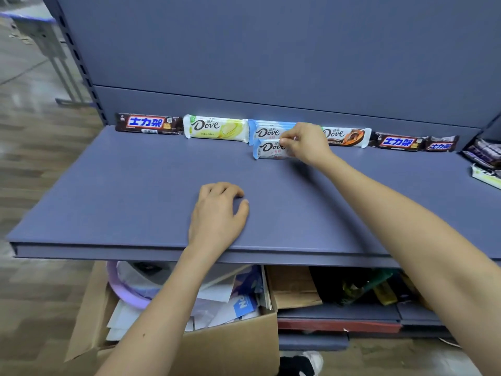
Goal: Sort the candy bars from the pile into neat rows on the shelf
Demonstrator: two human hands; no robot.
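Observation:
A row of candy bars stands against the back wall of the blue shelf [108, 185]: a brown Snickers bar [149, 124], a yellow-white Dove bar [215, 127], a blue-white Dove bar [267, 130], a brown-white Dove bar [345, 135] and two more Snickers bars [398, 142]. In front of the blue-white one lies a white Dove bar [271, 149]; my right hand [306, 142] pinches its right end. My left hand [219, 210] rests on the shelf near the front edge, fingers loosely curled and holding nothing. The pile [485, 161] lies at the far right edge, partly cut off.
Below the shelf sits an open cardboard box [230, 346] with papers and a purple ring, beside flat cardboard and dark clutter. A metal table leg [62, 69] stands on the wooden floor at the left. A shoe [301, 365] shows at the bottom.

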